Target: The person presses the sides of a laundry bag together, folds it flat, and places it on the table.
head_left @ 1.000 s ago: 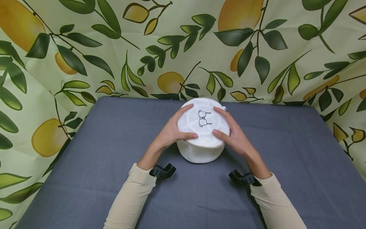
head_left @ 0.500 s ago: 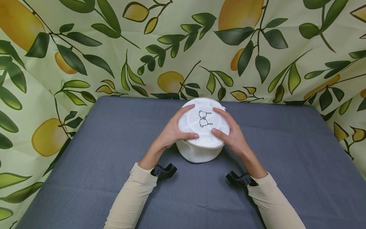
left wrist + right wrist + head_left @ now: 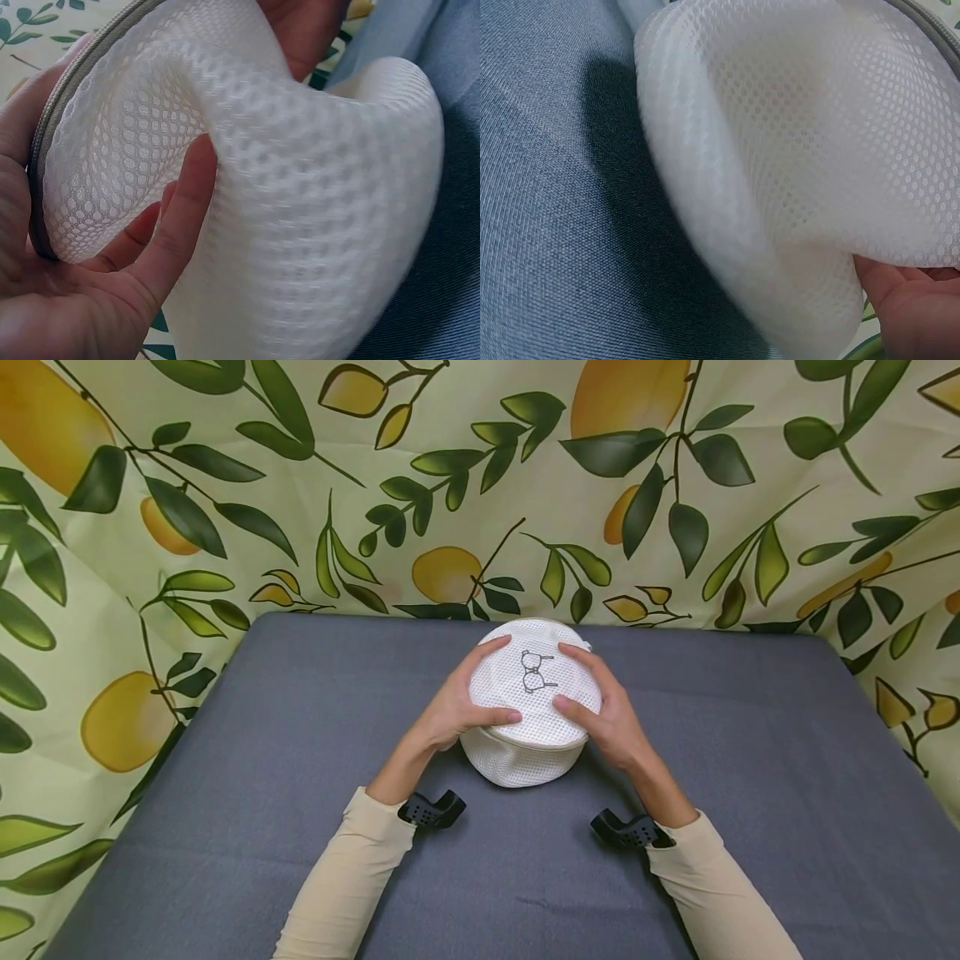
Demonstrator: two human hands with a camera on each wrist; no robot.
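A round white mesh laundry bag (image 3: pixel 525 767) stands on the cloth-covered table in the head view, its flat top tilted toward me. The top carries a dark line drawing (image 3: pixel 534 672) that resembles a pair of glasses or a bra. My left hand (image 3: pixel 456 706) grips the left rim, thumb on top and fingers against the side. On the opposite rim, my right hand (image 3: pixel 613 718) holds on the same way. The left wrist view shows fingertips (image 3: pixel 196 154) pressing a fold into the mesh wall, below a zipper (image 3: pixel 75 86). Mesh hides much of the right fingers (image 3: pixel 889 281).
Blue-grey cloth (image 3: pixel 315 718) covers the table. Behind it hangs a curtain (image 3: pixel 300 510) printed with lemons and leaves. A black wrist mount (image 3: pixel 432 810) sits on my left wrist and another wrist mount (image 3: pixel 630 829) on my right.
My right hand and forearm have shifted slightly left. The bag's lower part has moved a little left under its top. Both hands keep their hold.
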